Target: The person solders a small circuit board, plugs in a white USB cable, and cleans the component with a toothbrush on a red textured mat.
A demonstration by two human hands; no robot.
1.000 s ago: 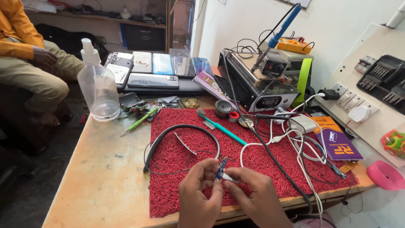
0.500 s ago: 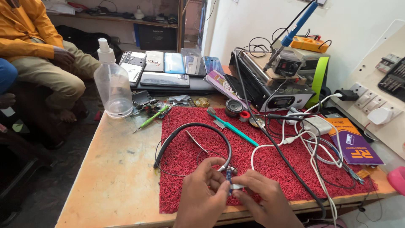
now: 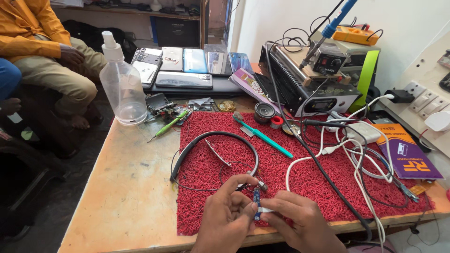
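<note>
- Blue narrow circuit board [image 3: 256, 202] is pinched upright between both hands at the near edge of the red mat [image 3: 300, 182], close under the head camera, likely for inspection.
- Left hand [image 3: 229, 216]: fingers closed on the board's left side.
- Right hand [image 3: 295, 220]: fingertips clamped on the board's right side and a small white piece.
- Black neckband headset [image 3: 213, 147] lies on the mat just beyond the hands, thin wires trailing toward the board.
- Teal tool [image 3: 262, 136] is left mid-mat, within reach.
- Clear spray bottle [image 3: 123, 86] is stood off the mat, on the bare counter [image 3: 126, 197].
- Purple-and-orange flat package [image 3: 405, 152] lies at the right edge, under white cables.
</note>
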